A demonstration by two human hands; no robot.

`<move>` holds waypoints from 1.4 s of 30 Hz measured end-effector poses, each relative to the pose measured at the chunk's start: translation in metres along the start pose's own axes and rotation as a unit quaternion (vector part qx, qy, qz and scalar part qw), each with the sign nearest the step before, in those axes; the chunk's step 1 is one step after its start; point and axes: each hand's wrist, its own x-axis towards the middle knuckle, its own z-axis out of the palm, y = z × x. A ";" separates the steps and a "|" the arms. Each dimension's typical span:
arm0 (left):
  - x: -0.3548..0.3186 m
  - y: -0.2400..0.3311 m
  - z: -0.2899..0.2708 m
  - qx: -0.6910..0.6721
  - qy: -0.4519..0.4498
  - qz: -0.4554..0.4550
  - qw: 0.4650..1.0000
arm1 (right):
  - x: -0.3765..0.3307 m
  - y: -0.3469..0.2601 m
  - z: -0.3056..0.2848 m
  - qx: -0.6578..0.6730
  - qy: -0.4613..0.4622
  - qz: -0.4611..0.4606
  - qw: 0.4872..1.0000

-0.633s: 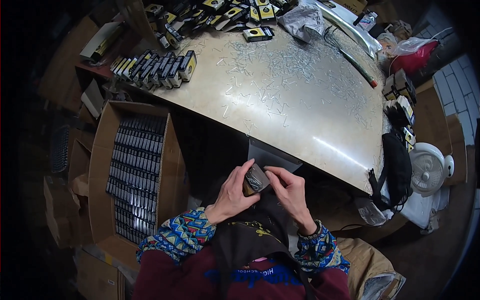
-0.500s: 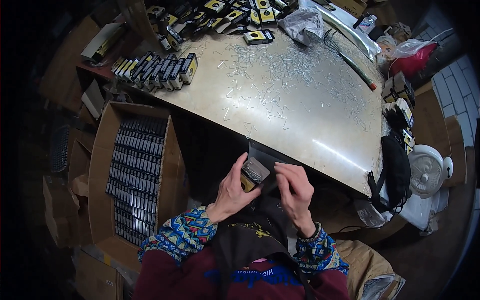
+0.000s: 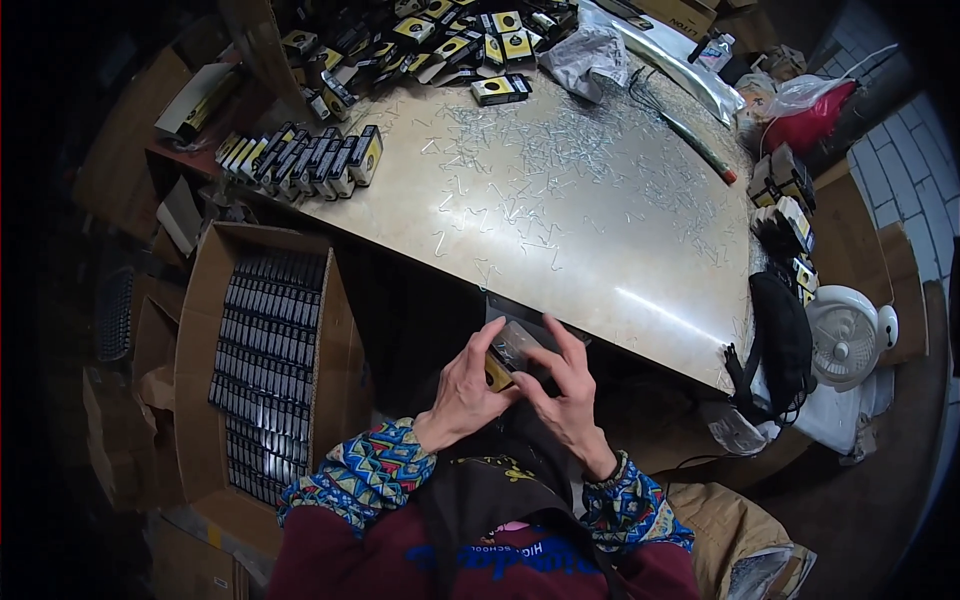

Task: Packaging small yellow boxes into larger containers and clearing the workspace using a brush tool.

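In front of my body, close to the table's near edge, a small black and yellow box with a grey end flap is gripped between the thumb and fingers of my left hand. Thin wire pieces show at its open end. My right hand has its thumb and bent fingers closed on the right side of the same box, by the flap; its index finger sticks up. Fingers cover much of the box. Beyond it, many bent wire hooks lie scattered over the tabletop.
A row of similar boxes stands at the table's left. More lie heaped at the back. A carton packed with boxes is to my left. A white fan, a black bag and a green-handled tool are rightward.
My right hand has moved left onto the box, from beside it to touching its flap end. My left hand still holds the box. The whole view has shifted slightly.
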 end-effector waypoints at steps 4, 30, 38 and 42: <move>0.002 -0.004 0.002 0.016 -0.006 0.008 1.000 | 0.004 0.005 0.001 -0.003 0.004 -0.029 1.000; 0.010 0.012 0.001 0.068 0.000 -0.067 0.995 | -0.008 -0.019 0.021 0.261 0.089 0.208 0.939; 0.006 0.012 0.004 0.096 -0.019 -0.044 0.994 | -0.007 -0.015 0.022 0.290 0.118 0.294 0.903; 0.011 0.007 0.002 0.085 -0.023 -0.071 0.994 | -0.005 -0.017 0.028 0.104 0.130 0.115 0.979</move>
